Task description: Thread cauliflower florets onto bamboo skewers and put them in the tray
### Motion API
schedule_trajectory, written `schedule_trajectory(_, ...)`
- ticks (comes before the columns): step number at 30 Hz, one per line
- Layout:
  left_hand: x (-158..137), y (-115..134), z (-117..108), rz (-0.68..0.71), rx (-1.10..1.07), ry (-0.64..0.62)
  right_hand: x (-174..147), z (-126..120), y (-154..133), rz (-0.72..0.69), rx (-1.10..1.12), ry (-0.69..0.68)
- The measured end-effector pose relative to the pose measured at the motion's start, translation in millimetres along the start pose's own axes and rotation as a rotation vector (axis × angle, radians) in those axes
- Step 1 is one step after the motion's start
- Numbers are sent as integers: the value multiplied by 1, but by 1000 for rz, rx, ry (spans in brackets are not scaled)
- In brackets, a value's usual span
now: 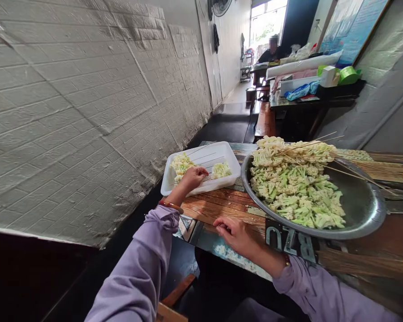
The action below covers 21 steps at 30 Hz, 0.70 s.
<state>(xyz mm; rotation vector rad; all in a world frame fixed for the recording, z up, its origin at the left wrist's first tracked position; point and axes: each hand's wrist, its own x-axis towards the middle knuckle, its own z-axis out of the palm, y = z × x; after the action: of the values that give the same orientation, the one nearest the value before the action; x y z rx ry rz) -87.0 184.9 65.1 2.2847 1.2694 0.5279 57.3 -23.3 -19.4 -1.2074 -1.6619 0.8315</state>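
Observation:
My left hand (194, 178) reaches over the white plastic tray (233, 167), its fingers pinched together on a thin bamboo skewer (207, 180). Cauliflower pieces (181, 164) on skewers lie at the tray's left side, and a smaller cauliflower bunch (221, 170) lies at its right. My right hand (235, 233) hovers above the table's near edge, loosely curled with thumb and forefinger apart and nothing visible in it. To its right stands a wide metal basin (364, 219) heaped with cut cauliflower (298, 192). Skewered cauliflower (272, 150) rests on top of the heap at the back.
Bundles of bamboo skewers (372, 264) lie on the patterned wooden table (215, 203) at the right. A pale brick-textured wall (87, 112) runs along the left. Farther back are a wooden bench (265, 118), a cluttered dark table (298, 103) and a seated person (270, 54).

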Motion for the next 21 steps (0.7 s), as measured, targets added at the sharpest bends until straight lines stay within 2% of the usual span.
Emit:
schedule_trajectory(3, 6, 4, 5, 12, 82, -97, 0, -1, 0, 9, -33, -28)
schedule_trajectory(5, 8, 6, 5, 32, 129, -117, 0, -2, 0, 9, -61, -49)
schedule_trajectory(13, 15, 9, 5, 18, 311, -17, 0, -4, -3, 37, -77, -55)
schedule_trajectory(21, 19, 0, 5, 23, 176, -131, 0, -8, -10, 67, -120, -76)
